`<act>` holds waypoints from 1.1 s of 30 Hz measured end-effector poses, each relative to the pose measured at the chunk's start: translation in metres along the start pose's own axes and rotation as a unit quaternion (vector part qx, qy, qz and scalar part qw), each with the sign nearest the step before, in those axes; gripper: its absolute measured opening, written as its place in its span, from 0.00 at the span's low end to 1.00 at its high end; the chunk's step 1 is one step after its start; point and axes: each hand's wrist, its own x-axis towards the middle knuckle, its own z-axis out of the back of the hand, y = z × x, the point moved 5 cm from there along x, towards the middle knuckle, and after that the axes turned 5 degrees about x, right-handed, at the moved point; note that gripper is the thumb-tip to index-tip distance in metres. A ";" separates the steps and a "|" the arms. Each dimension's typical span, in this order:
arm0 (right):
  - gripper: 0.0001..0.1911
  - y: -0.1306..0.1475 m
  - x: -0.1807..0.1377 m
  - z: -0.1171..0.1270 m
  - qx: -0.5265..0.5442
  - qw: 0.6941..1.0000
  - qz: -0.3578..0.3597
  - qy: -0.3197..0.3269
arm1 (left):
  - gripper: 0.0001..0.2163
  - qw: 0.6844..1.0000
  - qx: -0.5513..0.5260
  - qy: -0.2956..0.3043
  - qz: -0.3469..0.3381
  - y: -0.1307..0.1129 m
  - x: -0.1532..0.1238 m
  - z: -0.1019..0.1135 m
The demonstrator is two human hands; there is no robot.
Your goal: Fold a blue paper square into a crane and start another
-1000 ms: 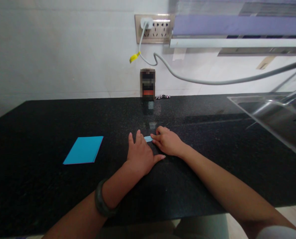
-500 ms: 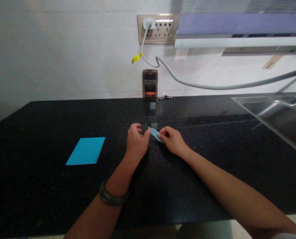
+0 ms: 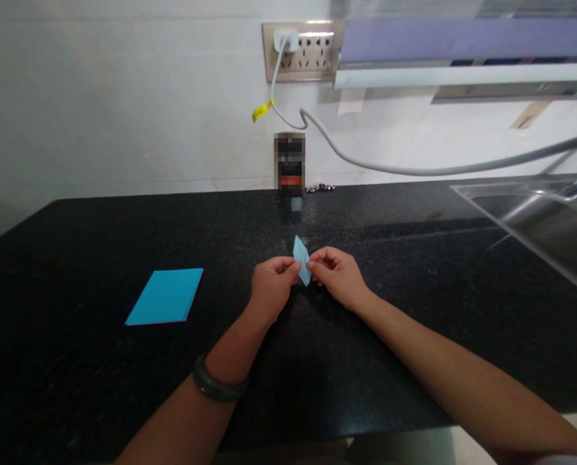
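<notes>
Nearest: dark bangle on the person's left wrist, below the slip and to its left. Both forearms come in from the near side and converge on the slip, over a black speckled counter.

Slip: pale blue, folded, narrow, pointed at top and bottom, tilted, upper tip leaning slightly left. Sits directly between the two hands. Left hand pinches its left side, thumb in front, fingers bent behind. Right hand pinches its right edge between thumb and curled fingers. Both grasp it at about mid-height; thumbs and fingertips cover part of both sides. Cannot tell whether the lower tip touches the counter.

Left of the slip, well apart, slightly nearer the person: bright blue square stack, lying flat, reddish line along its right and near edges.

Beyond the slip, almost straight behind: upright dark device against the wall, details pixelated. Small string of beads just beside its foot. Far to the right of the slip: steel sink, cut off by the view.

Above the slip, on the wall: socket plate with a white plug; its cable, yellow tag attached, loops down and runs off right.
</notes>
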 end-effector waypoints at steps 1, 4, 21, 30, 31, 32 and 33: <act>0.07 0.000 0.000 0.001 -0.026 0.999 0.017 -0.013 | 0.09 1.000 0.003 -0.003 -0.001 0.001 0.000 0.000; 0.05 0.003 -0.003 0.005 -0.102 0.991 0.063 -0.056 | 0.09 1.000 0.009 -0.001 -0.008 0.003 0.000 -0.001; 0.06 0.006 -0.002 0.007 -0.122 0.988 0.083 -0.052 | 0.08 1.000 -0.020 0.009 -0.002 0.003 0.000 -0.004; 0.06 0.003 0.002 0.006 -0.068 0.996 0.046 -0.025 | 0.09 0.999 -0.041 0.036 0.003 0.000 -0.002 -0.006; 0.07 0.003 0.002 0.005 -0.062 0.997 0.039 -0.018 | 0.09 0.999 -0.037 0.037 0.003 0.000 -0.001 -0.006; 0.07 0.003 0.002 0.004 -0.060 0.998 0.035 -0.011 | 0.09 0.999 -0.034 0.038 0.003 0.001 -0.001 -0.006; 0.07 0.003 0.002 0.003 -0.062 0.997 0.037 -0.005 | 0.09 0.999 -0.031 0.039 0.003 0.001 -0.001 -0.006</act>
